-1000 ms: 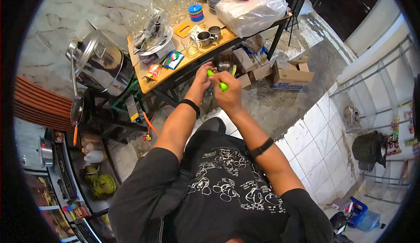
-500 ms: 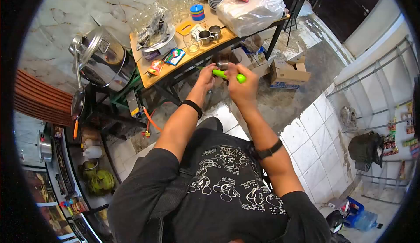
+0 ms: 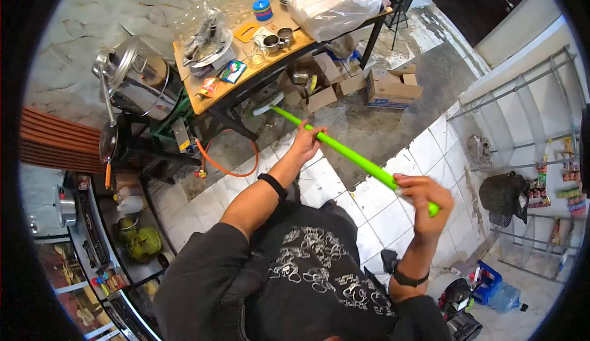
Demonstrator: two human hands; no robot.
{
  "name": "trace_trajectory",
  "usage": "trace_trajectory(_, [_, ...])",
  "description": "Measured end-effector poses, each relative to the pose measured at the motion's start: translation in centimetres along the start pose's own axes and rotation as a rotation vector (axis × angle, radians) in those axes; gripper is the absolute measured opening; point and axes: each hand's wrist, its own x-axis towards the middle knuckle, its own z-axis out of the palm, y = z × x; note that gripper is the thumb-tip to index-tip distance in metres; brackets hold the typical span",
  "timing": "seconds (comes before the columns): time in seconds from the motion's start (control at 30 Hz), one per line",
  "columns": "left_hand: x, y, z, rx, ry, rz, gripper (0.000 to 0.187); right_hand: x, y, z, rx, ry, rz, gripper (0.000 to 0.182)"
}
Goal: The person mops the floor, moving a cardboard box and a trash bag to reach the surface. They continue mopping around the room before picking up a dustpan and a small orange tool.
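Observation:
A bright green pole (image 3: 353, 155) runs slantwise across the middle of the head view. My left hand (image 3: 307, 139) is wrapped round it partway down its length. Near its upper end, by the chest, my right hand (image 3: 426, 198) grips it, with the green tip poking out below the fingers. At the far end, a pale, flat head (image 3: 268, 104) lies on the grey floor, close to the table's legs.
A wooden table (image 3: 203, 103) bears cups, packets and a plastic bag (image 3: 335, 10). Open cardboard boxes (image 3: 387, 89) stand beneath and beside it. A large metal pot (image 3: 144, 83) is at left, an orange hose (image 3: 236, 174) on the floor, a wire rack (image 3: 519, 98) at right.
My right hand has moved right and down towards my body, and my left hand slightly down. The pole now shows at full length, with its head on the floor. The view has shifted slightly.

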Motion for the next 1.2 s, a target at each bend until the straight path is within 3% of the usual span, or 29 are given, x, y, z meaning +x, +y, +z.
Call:
trace_trajectory(0.07, [2.7, -2.6, -2.5, -0.013, 0.105, -0.033, 0.065, -2.8, 3.0, -1.3, -0.204, -0.057, 0.205, 0.015])
trace_trajectory(0.13, [6.5, -4.9, -7.3, -0.157, 0.004, -0.222, 0.031, -5.9, 7.2, -3.0, -0.307, -0.262, 0.354, 0.021])
trace_trajectory(0.2, [8.7, -8.1, -10.6, -0.118, 0.034, -0.193, 0.016, -8.6, 10.1, -2.8, -0.181, -0.295, 0.865, 0.031])
trace_trajectory(0.27, [10.7, -11.1, -13.4, -0.086, 0.086, -0.174, 0.018, -11.7, 15.4, -3.4, -0.446, -0.495, 0.675, 0.038])
trace_trajectory(0.4, [13.8, -14.6, -17.4, 0.009, 0.173, -0.136, 0.017, -17.2, 25.1, -2.8, -0.51, -0.58, 0.618, 0.044])
trace_trajectory(0.53, [19.3, -18.7, -24.0, -0.102, 0.137, -0.24, 0.025, -22.5, 34.0, -1.9, -0.607, -0.589, 0.559, 0.049])
trace_trajectory(0.67, [21.8, -20.8, -26.1, 0.086, 0.328, -0.174, 0.029, -26.3, 42.8, -0.8, -0.551, -0.552, 0.594, 0.051])
trace_trajectory(0.87, [26.9, -25.3, -33.5, 0.279, 0.392, -0.348, 0.039, -35.7, 55.4, 2.1, -0.605, -0.57, 0.634, 0.056])
trace_trajectory(0.93, [27.3, -26.3, -36.1, 0.319, 0.344, -0.358, 0.039, -37.7, 57.2, 3.6, -0.571, -0.542, 0.593, 0.056])
trace_trajectory(0.97, [27.8, -26.7, -36.8, 0.318, 0.347, -0.351, 0.039, -38.1, 57.9, 3.7, -0.557, -0.567, 0.691, 0.056])
trace_trajectory(1.07, [30.0, -28.9, -39.0, 0.436, 0.278, -0.348, 0.038, -38.7, 61.7, 2.9, -0.541, -0.622, 0.704, 0.057])
trace_trajectory(1.1, [29.3, -28.8, -38.5, 0.504, 0.3, -0.351, 0.038, -38.6, 62.4, 2.6, -0.53, -0.707, 0.805, 0.053])
trace_trajectory(1.2, [27.4, -29.2, -37.4, 0.514, 0.31, -0.384, 0.039, -39.9, 64.0, 1.3, -0.46, -0.671, 0.874, 0.047])
